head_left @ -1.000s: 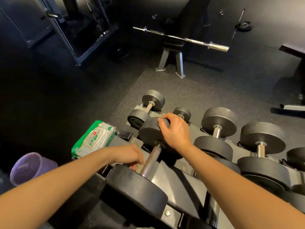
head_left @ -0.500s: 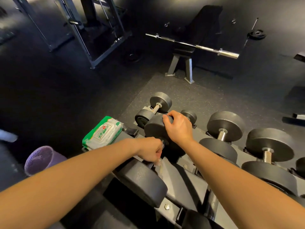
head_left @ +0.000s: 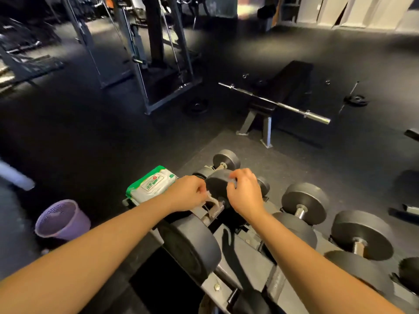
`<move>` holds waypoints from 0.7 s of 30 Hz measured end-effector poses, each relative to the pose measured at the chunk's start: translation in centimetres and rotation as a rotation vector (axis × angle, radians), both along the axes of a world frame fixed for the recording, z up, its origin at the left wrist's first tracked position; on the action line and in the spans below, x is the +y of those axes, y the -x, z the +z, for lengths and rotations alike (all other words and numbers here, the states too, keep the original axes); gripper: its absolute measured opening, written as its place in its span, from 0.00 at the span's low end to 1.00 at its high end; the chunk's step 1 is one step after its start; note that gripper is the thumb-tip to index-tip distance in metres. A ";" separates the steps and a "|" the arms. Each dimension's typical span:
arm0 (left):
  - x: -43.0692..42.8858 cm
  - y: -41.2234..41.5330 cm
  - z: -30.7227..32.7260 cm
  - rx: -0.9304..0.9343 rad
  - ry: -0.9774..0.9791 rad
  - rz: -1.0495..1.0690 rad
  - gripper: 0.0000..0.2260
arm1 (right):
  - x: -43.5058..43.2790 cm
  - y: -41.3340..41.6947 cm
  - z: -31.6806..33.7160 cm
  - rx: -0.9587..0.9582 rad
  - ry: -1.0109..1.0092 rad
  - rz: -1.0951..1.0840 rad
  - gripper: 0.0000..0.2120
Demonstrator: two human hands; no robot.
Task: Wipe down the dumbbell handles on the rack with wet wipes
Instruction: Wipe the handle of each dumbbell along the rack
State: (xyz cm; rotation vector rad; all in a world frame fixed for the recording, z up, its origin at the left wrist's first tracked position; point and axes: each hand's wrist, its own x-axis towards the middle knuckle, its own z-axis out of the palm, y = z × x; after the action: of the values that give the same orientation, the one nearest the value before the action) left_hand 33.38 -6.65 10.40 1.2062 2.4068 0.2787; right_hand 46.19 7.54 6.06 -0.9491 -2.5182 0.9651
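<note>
Wipes pack lies at rack left end; bin stands on the floor beside it. Dumbbell axis runs front-to-back. Left hand pinches wipe at handle; right hand grasps far head.

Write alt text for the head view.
A person's left grip pinches a wet wipe at the handle of a racked dumbbell while the right grip holds its far weight. A green wipes pack lies on the rack; a purple basket stands below.
</note>
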 end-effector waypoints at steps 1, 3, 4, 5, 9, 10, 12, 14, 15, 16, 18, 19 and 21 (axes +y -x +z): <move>-1.0 -0.3 0.4 -0.089 -0.110 0.081 0.06 | -0.8 -0.3 0.6 0.064 0.039 0.010 0.12; -3.3 -1.1 1.4 -0.183 -0.266 0.192 0.05 | -2.9 0.1 2.3 0.164 0.393 0.023 0.05; -4.5 -1.4 1.8 -0.163 -0.319 0.216 0.05 | -4.0 0.8 3.2 0.197 0.648 0.026 0.07; -5.6 -1.7 2.1 -0.120 -0.360 0.236 0.05 | -4.8 1.4 3.9 0.177 0.860 0.015 0.10; -9.8 -2.3 4.0 -0.032 -0.489 0.358 0.04 | -8.0 3.7 5.8 0.001 1.231 0.164 0.19; -11.0 -1.9 4.4 -0.032 -0.518 0.401 0.04 | -8.9 4.3 6.3 -0.001 1.285 0.217 0.19; -13.5 -1.2 5.1 -0.073 -0.564 0.493 0.06 | -10.8 5.4 7.4 -0.009 1.332 0.303 0.17; -16.2 -0.4 5.4 -0.153 -0.622 0.607 0.06 | -13.2 7.2 8.1 -0.039 1.318 0.384 0.15; -17.5 0.1 5.5 -0.187 -0.666 0.670 0.06 | -14.5 8.2 8.4 -0.061 1.292 0.424 0.15; -18.9 0.6 5.5 -0.214 -0.713 0.731 0.05 | -15.8 9.4 8.4 -0.083 1.247 0.463 0.15; -21.9 1.9 5.2 -0.243 -0.736 0.815 0.05 | -18.7 11.9 8.4 -0.129 1.138 0.548 0.11; -23.6 2.7 4.8 -0.232 -0.720 0.831 0.06 | -20.2 13.2 8.4 -0.147 1.089 0.583 0.07; -27.4 4.6 3.7 -0.169 -0.655 0.836 0.09 | -23.4 16.0 8.0 -0.148 1.034 0.603 0.05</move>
State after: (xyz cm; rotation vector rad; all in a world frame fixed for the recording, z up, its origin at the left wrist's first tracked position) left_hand 28.78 -34.08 14.09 0.2606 2.6044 1.4300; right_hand 30.15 -15.82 14.01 -0.4159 -2.3809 2.5899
